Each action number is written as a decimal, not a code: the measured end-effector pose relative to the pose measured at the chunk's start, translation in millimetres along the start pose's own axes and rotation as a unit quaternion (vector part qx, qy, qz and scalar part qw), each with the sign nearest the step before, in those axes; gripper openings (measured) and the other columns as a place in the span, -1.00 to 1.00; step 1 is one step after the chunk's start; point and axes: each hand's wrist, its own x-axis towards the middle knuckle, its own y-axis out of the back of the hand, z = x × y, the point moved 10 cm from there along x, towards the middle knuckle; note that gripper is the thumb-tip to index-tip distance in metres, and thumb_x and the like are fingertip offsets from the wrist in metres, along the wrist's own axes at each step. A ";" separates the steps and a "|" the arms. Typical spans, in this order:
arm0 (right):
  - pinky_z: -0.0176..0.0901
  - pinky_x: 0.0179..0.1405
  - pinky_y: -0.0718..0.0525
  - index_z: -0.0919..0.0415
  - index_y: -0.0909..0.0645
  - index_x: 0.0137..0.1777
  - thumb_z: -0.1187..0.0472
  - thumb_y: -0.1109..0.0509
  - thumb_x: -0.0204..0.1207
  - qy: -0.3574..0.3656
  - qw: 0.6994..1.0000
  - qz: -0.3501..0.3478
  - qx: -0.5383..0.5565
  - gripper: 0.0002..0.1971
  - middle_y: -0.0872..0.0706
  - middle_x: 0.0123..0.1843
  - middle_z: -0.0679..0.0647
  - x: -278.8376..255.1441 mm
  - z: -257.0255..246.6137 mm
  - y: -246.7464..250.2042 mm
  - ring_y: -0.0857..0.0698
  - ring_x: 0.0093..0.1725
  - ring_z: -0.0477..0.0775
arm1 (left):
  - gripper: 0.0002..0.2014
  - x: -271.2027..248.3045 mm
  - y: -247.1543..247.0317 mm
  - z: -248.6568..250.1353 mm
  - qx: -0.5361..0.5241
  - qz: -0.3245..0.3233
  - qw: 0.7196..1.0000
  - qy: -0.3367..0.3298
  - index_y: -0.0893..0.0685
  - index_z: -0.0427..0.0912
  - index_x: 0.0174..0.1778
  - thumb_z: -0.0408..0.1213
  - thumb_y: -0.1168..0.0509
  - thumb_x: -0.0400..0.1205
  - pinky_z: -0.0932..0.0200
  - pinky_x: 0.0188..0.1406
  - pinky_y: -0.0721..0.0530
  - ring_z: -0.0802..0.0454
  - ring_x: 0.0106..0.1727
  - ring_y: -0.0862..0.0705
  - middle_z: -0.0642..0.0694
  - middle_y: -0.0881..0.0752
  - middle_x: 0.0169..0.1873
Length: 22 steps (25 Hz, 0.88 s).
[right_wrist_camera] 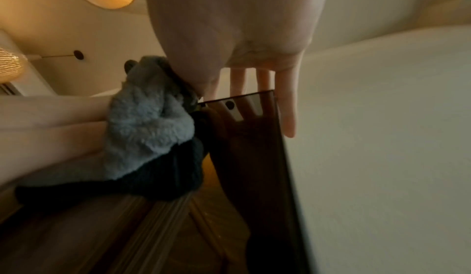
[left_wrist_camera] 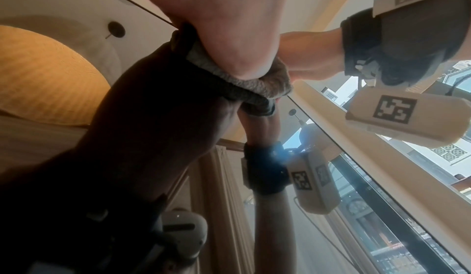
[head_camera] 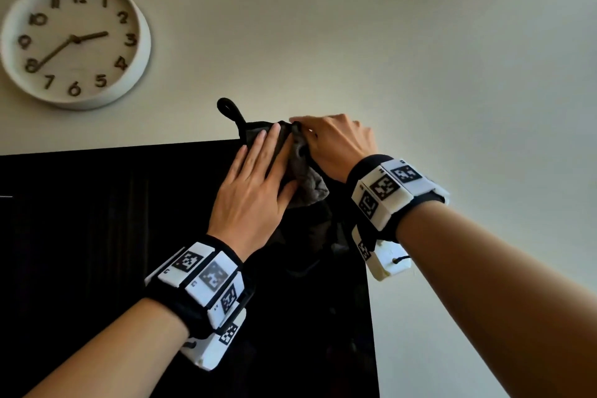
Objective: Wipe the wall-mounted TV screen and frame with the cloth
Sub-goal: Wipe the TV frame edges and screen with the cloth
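Both hands on cloth (head_camera: 303,178) at TV (head_camera: 113,236) top-right corner | left hand (head_camera: 255,191) flat, pressing it | right hand (head_camera: 332,142) pinching its right end

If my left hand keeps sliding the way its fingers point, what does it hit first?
Likely the cloth's black hanging loop above the TV's top edge; the left hand already presses the cloth. Beyond it, bare wall.

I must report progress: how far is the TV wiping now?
Finished areas cannot be judged. In hand: the left hand presses the grey fluffy cloth at the top right corner of the black wall-mounted TV, the right hand pinching it. Presumably left: the remaining screen and frame.
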 end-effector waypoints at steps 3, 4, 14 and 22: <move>-0.16 -0.47 -0.22 0.03 -0.47 -0.19 -0.01 -0.04 0.71 -0.032 0.999 -0.006 -0.020 -0.70 -0.62 -0.20 0.01 -4.7 -0.1 -5.3 -0.60 -0.15 0.21 | -0.37 -6.8 2.9 -21.4 -0.014 0.000 1.000 -0.004 -0.03 -0.09 0.74 0.08 0.13 0.76 -0.04 0.71 -0.04 -0.03 0.75 0.02 -0.12 -0.01 0.74; -0.13 -0.43 -0.24 0.02 -0.47 -0.19 -0.01 -0.05 0.71 -0.040 0.999 -0.009 -0.015 -0.71 -0.64 -0.16 0.03 -5.1 0.3 -6.1 -0.60 -0.11 0.24 | -0.38 -5.4 3.6 -20.9 -0.019 0.003 1.000 -0.007 -0.05 -0.10 0.74 0.07 0.09 0.76 -0.06 0.71 -0.06 -0.04 0.75 -0.01 -0.13 -0.04 0.74; 0.04 -0.02 -0.39 -0.09 -0.69 0.09 -0.15 -0.03 0.67 -0.122 0.992 0.010 -0.008 -0.61 -0.69 0.11 0.00 -9.9 -7.2 -6.3 -0.54 0.19 0.19 | -0.40 -19.6 7.0 -49.9 -0.019 0.024 0.999 -0.043 -0.07 -0.06 0.73 0.06 0.04 0.78 -0.01 0.71 -0.07 -0.02 0.74 -0.06 -0.11 -0.08 0.74; 0.51 0.39 -0.24 -0.03 -0.54 -0.09 -0.01 0.01 0.69 -0.062 0.997 -0.018 -0.044 -0.69 -0.68 -0.07 -0.06 16.4 -96.0 -37.6 -0.61 0.17 0.18 | -0.38 -40.7 8.2 -98.8 -0.026 0.013 0.999 -0.025 -0.07 -0.15 0.73 0.05 0.11 0.77 -0.02 0.71 -0.07 -0.05 0.74 -0.04 -0.14 -0.05 0.74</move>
